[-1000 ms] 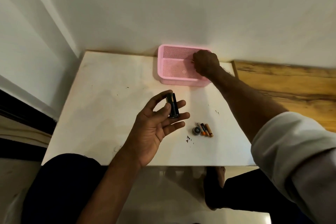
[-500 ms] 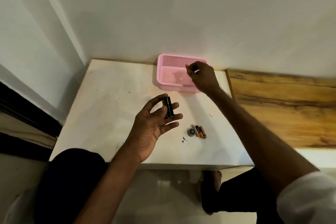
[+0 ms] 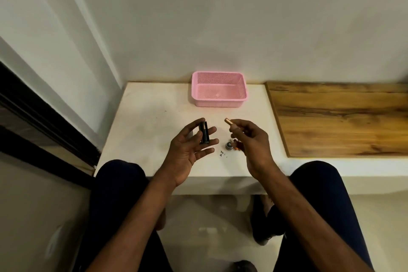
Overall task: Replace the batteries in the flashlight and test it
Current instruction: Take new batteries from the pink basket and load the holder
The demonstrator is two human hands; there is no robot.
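Pink basket (image 3: 218,102) no longer holds the right hand (image 3: 249,141), which has come back pinching a battery (image 3: 228,121) just beside the black flashlight body (image 3: 204,132) that the left hand (image 3: 187,150) grips above the table (image 3: 154,117).

Basket (image 3: 217,103): far edge of table (image 3: 150,121), against wall (image 3: 220,28).
Flashlight body (image 3: 204,132): in left hand (image 3: 187,150).
Battery (image 3: 227,121): in right hand (image 3: 249,141).
Cap (image 3: 229,145): on table, between hands.

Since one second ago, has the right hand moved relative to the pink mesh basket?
Yes. The right hand has pulled out of the pink plastic mesh basket toward the person, now pinching a copper-coloured battery beside the black flashlight tube in the left hand.
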